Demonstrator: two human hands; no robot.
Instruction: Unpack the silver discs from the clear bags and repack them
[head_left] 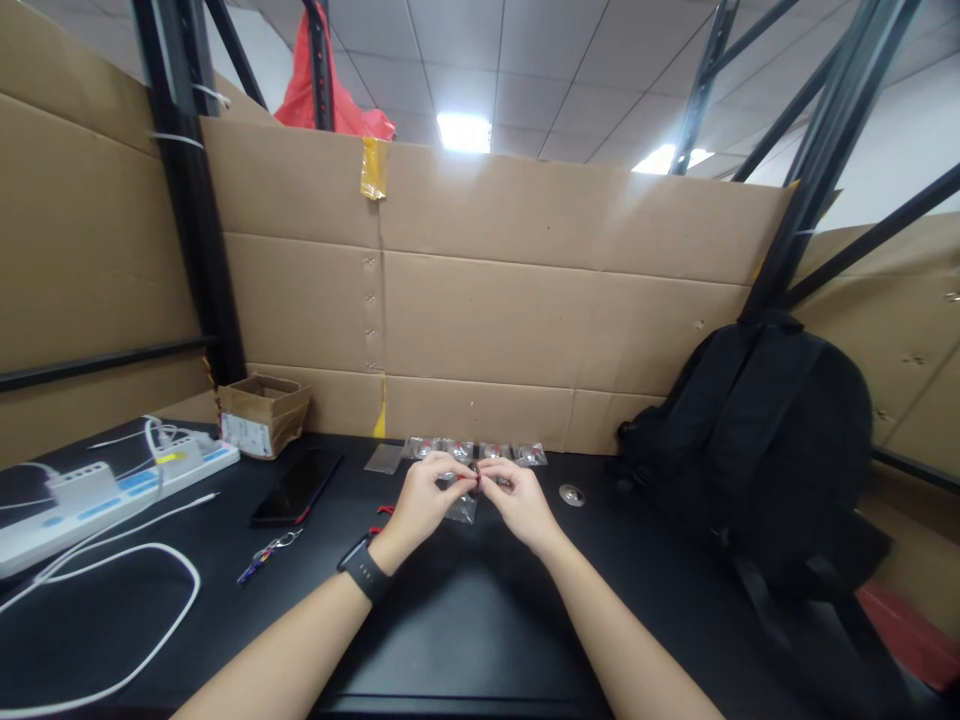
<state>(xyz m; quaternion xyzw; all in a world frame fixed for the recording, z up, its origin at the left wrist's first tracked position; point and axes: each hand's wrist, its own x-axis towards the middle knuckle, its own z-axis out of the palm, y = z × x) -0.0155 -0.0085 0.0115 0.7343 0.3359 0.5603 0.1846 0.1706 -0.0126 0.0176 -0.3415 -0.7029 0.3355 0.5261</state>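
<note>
My left hand (439, 492), with a dark watch on its wrist, and my right hand (517, 497) meet over the middle of the table. Fingertips of both hands pinch a small dark item (475, 468) with a bit of red by it; its kind is too small to tell. Just beneath the fingers lies a clear plastic bag (463, 510). Small clear packets (531, 455) with red and silvery contents line the table behind my hands. Red pieces (385, 510) lie left of my left hand, partly hidden by it. A round silvery disc (571, 495) rests right of my right hand.
At the left are a white power strip (139, 497) with cables, an open cardboard box (264, 412), a dark phone (296, 487) and a keyring (268, 556). A flat clear sleeve (384, 459) lies at the back. A black backpack (772, 440) stands right. Cardboard walls (480, 310) enclose the table.
</note>
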